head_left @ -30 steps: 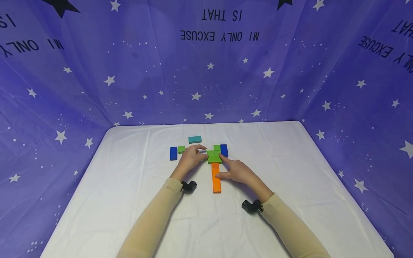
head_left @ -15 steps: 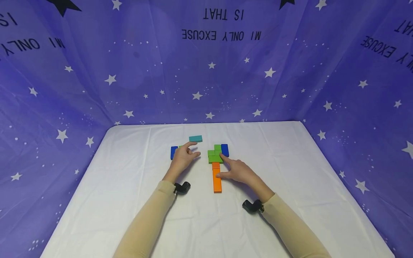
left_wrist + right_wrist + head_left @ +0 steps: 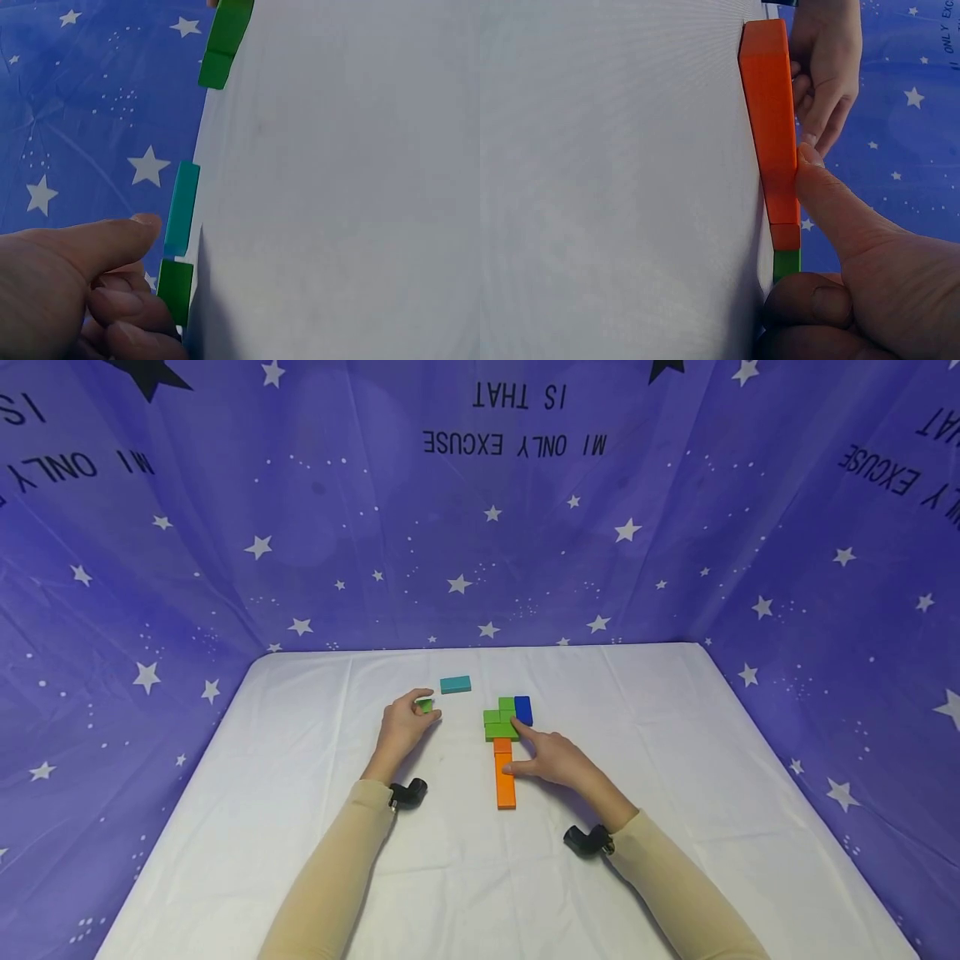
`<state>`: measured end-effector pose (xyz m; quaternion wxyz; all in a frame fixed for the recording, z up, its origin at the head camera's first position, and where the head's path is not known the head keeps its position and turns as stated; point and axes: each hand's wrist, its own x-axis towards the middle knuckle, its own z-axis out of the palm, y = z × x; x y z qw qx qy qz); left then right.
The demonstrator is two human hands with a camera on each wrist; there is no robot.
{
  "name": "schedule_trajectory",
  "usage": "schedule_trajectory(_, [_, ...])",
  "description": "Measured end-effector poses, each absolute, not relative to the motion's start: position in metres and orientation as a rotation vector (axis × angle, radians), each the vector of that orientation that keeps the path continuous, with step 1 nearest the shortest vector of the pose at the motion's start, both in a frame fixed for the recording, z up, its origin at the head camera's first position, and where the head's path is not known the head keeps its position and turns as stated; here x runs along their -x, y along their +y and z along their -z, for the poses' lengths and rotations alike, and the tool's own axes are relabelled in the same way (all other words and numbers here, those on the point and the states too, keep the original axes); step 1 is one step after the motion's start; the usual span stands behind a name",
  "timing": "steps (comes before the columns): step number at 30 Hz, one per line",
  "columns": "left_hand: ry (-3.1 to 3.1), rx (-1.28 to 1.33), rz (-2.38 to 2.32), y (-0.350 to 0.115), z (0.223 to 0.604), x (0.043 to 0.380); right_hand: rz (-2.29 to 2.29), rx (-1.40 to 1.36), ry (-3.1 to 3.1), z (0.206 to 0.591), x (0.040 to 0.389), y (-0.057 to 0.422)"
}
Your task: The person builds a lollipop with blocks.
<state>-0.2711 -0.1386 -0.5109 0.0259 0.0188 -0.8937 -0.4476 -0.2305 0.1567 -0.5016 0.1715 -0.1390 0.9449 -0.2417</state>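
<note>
My left hand [image 3: 402, 727] is over the left part of the white table, thumb and index finger apart, nearest a small green block [image 3: 426, 705]. In the left wrist view the green block [image 3: 175, 292] stands just past its curled fingers; whether they touch it cannot be seen. The blue block at the left is hidden behind this hand in the head view. My right hand [image 3: 558, 758] rests on the joined blocks, its thumb on a long orange block [image 3: 506, 789] and a fingertip at the green blocks [image 3: 493, 732]. A short orange block [image 3: 502, 745] lies between these.
A teal block [image 3: 455, 684] lies farther back on the white-covered table [image 3: 637, 710]. Another blue block [image 3: 523, 710] touches the right side of the green group. A purple star-printed curtain [image 3: 375, 543] encloses the table's back and sides.
My left hand has moved left, away from the green group, and now covers the left blue block. The small green block shows between its thumb and index finger. My right hand stays in place.
</note>
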Motion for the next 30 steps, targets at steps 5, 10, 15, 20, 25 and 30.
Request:
schedule_trajectory(5, [-2.769,-0.103,1.357,-0.143,0.511,0.272,0.688,0.401,2.685,0.502,0.229,0.157])
schedule_trajectory(10, [-2.774,-0.139,1.331,-0.148,0.512,0.272,0.691,0.395,2.685,0.502,0.228,0.157])
schedule_trajectory(15, [-2.809,-0.185,1.330,-0.151,0.514,0.276,0.686,0.390,2.686,0.502,0.228,0.156])
schedule_trajectory(20, [-2.825,-0.202,1.326,-0.151,0.512,0.276,0.684,0.394,2.689,0.501,0.229,0.156])
schedule_trajectory(25, [-2.822,-0.206,1.331,-0.150,0.511,0.275,0.690,0.396,2.686,0.501,0.229,0.157])
schedule_trajectory(30, [-2.816,-0.199,1.326,-0.150,0.510,0.275,0.687,0.393,2.688,0.501,0.229,0.157])
